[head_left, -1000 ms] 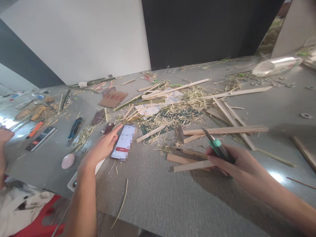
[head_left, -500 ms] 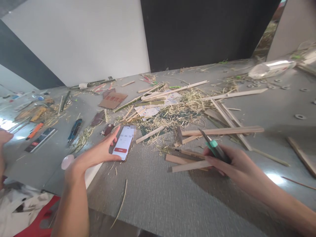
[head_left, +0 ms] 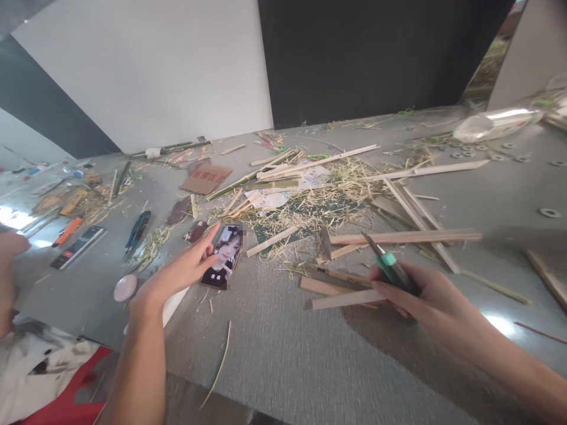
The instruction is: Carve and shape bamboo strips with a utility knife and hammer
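My left hand (head_left: pixel 188 268) rests beside a smartphone (head_left: pixel 225 257) lying on the table. Its thumb is over the screen and the fingers are stretched along the phone's left edge; nothing is gripped. On the screen is a photo with a few icons. My right hand (head_left: pixel 416 289) is closed around a craft knife (head_left: pixel 392 268) with a green band, its blade pointing up and to the left. Under that hand lie several flat wooden strips (head_left: pixel 343 298); whether its fingers also pinch one cannot be made out.
Bamboo shavings (head_left: pixel 305 215) and split sticks (head_left: pixel 403 237) cover the middle. A blue utility knife (head_left: pixel 138 231), a spirit-level-like bar (head_left: pixel 77 247) and a pink round object (head_left: pixel 126 287) lie left. Metal washers (head_left: pixel 550 212) and a plastic bottle (head_left: pixel 496 124) lie right. Another person's arm (head_left: pixel 9 265) shows far left.
The phone's screen has switched from a running timer to a photo with icons. My left thumb has moved up across the screen. My right hand keeps its hold on the knife.
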A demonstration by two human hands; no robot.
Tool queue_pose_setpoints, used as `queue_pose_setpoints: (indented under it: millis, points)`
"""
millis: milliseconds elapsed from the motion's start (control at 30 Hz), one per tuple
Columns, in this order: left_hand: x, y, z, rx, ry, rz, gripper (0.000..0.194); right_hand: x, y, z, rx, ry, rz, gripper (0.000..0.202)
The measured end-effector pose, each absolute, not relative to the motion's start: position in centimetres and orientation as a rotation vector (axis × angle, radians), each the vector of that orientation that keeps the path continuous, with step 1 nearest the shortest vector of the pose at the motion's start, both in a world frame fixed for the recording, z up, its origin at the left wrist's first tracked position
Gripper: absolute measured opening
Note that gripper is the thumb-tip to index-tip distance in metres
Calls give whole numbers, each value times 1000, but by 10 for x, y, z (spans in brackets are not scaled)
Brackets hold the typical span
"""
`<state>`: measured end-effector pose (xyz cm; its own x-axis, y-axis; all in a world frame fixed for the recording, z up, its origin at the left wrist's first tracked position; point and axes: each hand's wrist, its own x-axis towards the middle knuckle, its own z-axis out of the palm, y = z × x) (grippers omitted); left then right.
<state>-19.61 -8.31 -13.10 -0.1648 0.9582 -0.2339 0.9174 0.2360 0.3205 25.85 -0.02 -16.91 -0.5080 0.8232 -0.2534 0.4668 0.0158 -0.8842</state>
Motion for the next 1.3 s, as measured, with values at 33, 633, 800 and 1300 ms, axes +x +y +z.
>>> queue_pose_setpoints:
  millis: [33,633,800,1300]
  points:
    - [-196,-83,-132,1733,2142,140,77,258,0,-169,-1329,-1963,1493,43]
    - [-190,-80,-140,1861,2192,133,81,257,0,-169,-1360,-1924,1477,46]
    - [-182,-79,-135,1830,2200,114,79,257,-1,-171,-1360,-1936,1490,45]
    - [-184,-76,-139,1830,2240,54,85,257,-1,-169,-1341,-1951,1463,43]
